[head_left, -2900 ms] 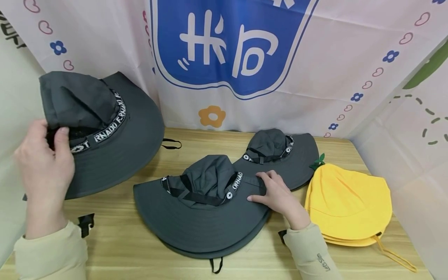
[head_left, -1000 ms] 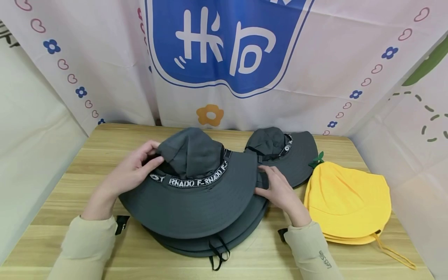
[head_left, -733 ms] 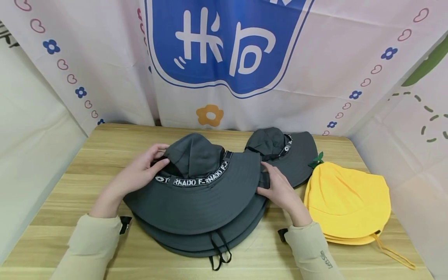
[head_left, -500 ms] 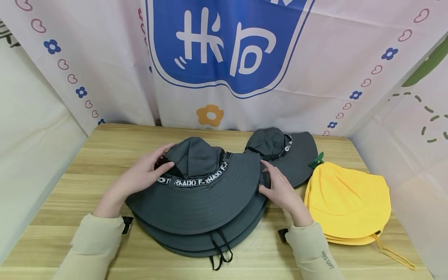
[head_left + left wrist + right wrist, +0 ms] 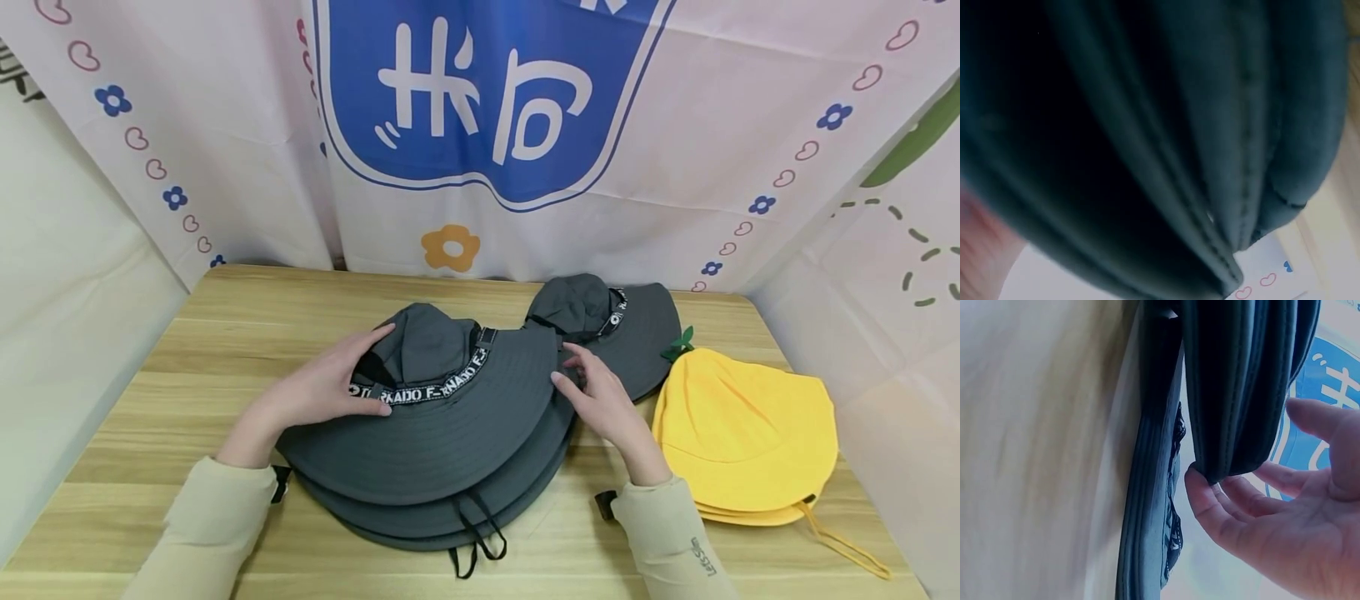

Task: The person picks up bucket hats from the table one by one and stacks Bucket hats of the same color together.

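Observation:
A stack of dark grey wide-brimmed sun hats (image 5: 450, 450) sits mid-table, with a lettered band around the top hat's crown. My left hand (image 5: 318, 390) rests on the top hat's left side, fingers along the crown and thumb across the band onto the brim. Layered brims (image 5: 1166, 125) fill most of the left wrist view. At the stack's right edge is my right hand (image 5: 603, 404). In the right wrist view, its fingertips (image 5: 1200, 487) touch the lower ends of the stacked brims (image 5: 1229, 412), and the thumb stands apart from them.
Another dark grey hat (image 5: 645, 333) lies behind, to the right. Yellow hats (image 5: 750, 425) with a green leaf ornament and a cord are stacked at the right. Black straps (image 5: 476, 542) hang at the front of the grey stack. A printed cloth (image 5: 247, 167) backs the wooden table (image 5: 135, 467).
My left hand brought a grey hat from the left onto the stack and moved right with it. Its thumb has since come out of the crown onto the brim. The right thumb has shifted upward.

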Available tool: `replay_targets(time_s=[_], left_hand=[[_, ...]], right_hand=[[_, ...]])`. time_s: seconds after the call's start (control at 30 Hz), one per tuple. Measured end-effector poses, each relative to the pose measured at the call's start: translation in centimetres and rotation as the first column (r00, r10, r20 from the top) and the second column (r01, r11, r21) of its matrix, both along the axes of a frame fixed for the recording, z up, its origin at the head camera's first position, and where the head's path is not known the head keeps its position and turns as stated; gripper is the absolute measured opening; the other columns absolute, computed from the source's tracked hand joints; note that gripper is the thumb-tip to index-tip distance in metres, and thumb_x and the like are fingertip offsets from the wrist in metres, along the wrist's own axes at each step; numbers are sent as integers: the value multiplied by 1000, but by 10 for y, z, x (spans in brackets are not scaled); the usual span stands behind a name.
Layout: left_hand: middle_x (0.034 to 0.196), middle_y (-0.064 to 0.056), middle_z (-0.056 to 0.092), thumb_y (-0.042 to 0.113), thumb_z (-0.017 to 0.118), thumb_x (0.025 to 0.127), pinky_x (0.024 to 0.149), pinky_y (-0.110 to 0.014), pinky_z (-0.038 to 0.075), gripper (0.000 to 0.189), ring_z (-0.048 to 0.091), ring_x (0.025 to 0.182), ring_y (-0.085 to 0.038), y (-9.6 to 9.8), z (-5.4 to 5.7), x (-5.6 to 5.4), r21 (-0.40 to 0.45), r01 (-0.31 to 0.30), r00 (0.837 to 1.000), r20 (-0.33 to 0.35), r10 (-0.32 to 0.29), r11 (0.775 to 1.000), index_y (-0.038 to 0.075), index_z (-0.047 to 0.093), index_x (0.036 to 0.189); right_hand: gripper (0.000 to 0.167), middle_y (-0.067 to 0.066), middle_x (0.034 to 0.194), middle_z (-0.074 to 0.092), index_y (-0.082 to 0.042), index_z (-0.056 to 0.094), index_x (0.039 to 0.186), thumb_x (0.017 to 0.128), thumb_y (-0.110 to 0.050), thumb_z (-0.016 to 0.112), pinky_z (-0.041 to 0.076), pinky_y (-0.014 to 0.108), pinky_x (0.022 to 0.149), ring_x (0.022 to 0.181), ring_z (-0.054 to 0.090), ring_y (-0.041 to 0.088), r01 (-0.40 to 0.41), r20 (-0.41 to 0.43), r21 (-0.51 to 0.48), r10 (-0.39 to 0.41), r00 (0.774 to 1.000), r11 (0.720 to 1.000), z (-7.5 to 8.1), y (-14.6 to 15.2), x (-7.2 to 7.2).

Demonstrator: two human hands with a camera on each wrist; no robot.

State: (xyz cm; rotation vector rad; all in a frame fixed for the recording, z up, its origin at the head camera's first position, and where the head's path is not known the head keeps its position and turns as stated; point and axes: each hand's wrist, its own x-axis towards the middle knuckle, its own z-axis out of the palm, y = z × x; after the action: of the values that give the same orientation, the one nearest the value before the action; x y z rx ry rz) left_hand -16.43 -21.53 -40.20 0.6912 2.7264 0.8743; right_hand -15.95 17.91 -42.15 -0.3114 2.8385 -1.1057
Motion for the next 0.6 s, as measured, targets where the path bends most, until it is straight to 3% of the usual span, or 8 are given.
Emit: replay_targets(time_s=[0.37,0.6], left_hand=[[162,-20,29,31,89,75,116,-61,31,109,31,148,-41,3,-3,1,-5,51,998,48,-51,999,19,21,160],[163,-19,28,30,90,74,116,-61,32,110,31,148,-41,5,-5,2,3,73,996,42,-73,997,21,22,160]], right_hand=[[61,21,138,57,-8,37,152,100,-29,61,47,55,99,127,54,39,-5,-4,35,5,1000,999,-2,2,0],[64,21,136,58,-7,39,151,97,-30,66,46,53,98,120,55,36,-15,-21,44,16,1000,999,-2,1,1]])
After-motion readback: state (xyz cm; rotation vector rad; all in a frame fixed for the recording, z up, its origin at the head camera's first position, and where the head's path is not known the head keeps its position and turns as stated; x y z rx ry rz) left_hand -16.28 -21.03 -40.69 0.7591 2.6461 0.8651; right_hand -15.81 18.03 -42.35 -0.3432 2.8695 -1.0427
